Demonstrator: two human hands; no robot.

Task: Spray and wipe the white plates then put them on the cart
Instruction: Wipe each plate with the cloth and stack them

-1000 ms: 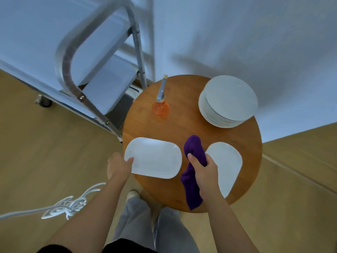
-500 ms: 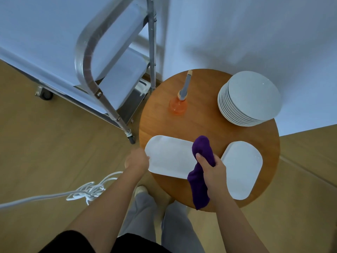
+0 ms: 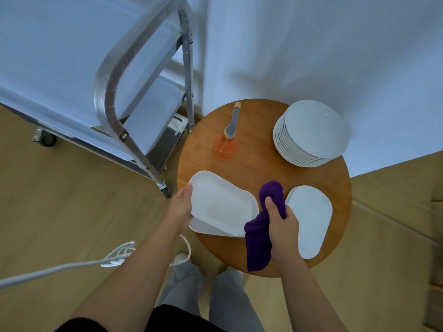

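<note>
Cart (metal) stands beside round table.

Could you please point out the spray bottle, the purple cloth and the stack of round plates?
spray bottle (image 3: 224, 148), head view, on its orange body.
purple cloth (image 3: 257, 245), head view, on the hanging lower part.
stack of round plates (image 3: 315, 130), head view, on the top plate's face.
</note>
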